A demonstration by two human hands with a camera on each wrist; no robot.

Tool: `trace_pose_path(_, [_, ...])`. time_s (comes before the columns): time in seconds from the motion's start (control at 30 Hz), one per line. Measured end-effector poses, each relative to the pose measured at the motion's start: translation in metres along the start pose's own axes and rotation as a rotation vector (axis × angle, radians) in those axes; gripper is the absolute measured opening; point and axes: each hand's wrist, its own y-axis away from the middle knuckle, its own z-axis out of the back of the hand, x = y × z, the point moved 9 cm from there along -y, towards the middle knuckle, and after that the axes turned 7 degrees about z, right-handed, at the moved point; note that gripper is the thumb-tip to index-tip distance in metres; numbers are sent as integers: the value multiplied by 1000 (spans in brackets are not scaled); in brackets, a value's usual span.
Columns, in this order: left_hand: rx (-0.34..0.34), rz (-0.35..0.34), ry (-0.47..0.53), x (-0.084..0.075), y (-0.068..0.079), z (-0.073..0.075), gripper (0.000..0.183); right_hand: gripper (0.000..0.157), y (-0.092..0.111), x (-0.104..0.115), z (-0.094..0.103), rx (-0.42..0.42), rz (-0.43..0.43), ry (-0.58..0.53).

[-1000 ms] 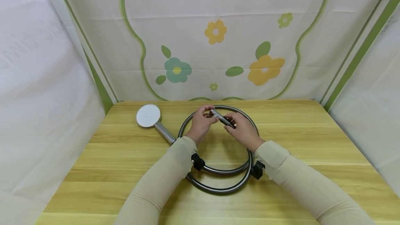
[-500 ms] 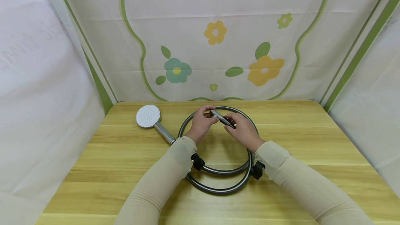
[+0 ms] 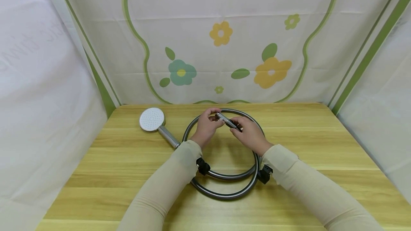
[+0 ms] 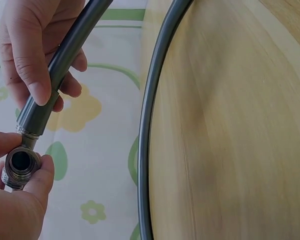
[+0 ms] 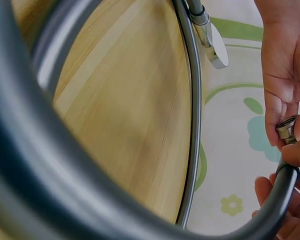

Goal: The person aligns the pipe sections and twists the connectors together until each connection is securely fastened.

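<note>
My left hand (image 3: 206, 126) pinches a small silver threaded metal fitting (image 4: 9, 175) between fingers and thumb; its round, ringed opening faces the left wrist camera. My right hand (image 3: 250, 136) grips the dark grey end of a shower hose (image 4: 40, 110), thumb on one side and fingertips on the other. Hose end and fitting meet in line, with a narrow band of silver thread showing between them. Both hands are raised over the back part of the hose loop. At the hose's other end lies a shower head (image 3: 152, 119), its white spray face up and its silver handle pointing toward my left forearm.
The hose's coiled loops (image 3: 226, 196) lie on the wooden table (image 3: 321, 188) beneath my wrists. Each wrist carries a small black camera, such as the right camera (image 3: 264, 174). A floral white cloth (image 3: 199, 38) hangs behind the table, with white cloth walls at both sides.
</note>
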Motion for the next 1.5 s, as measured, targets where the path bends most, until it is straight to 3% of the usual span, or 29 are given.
trace_pose_path(0.33, [21,27,3,-1,1,0,42,28,0,2,-1,24,7,-19])
trace_pose_path(0.57, [8,17,-14,-23,22,-1,37,29,0,2,-1,35,3,-29])
trace_pose_path(0.73, [12,3,-14,-27,26,-1,37,31,0,1,-3,55,-9,-30])
trace_pose_path(0.87, [24,11,-14,-25,25,-1,39,32,-1,-1,-5,72,-18,-43])
trace_pose_path(1.1, [-6,-4,-11,0,-1,2,39,32,-2,-1,-6,90,-20,-79])
trace_pose_path(1.5, [3,-7,-7,0,0,1,38,32,-1,-5,-10,150,-83,-154])
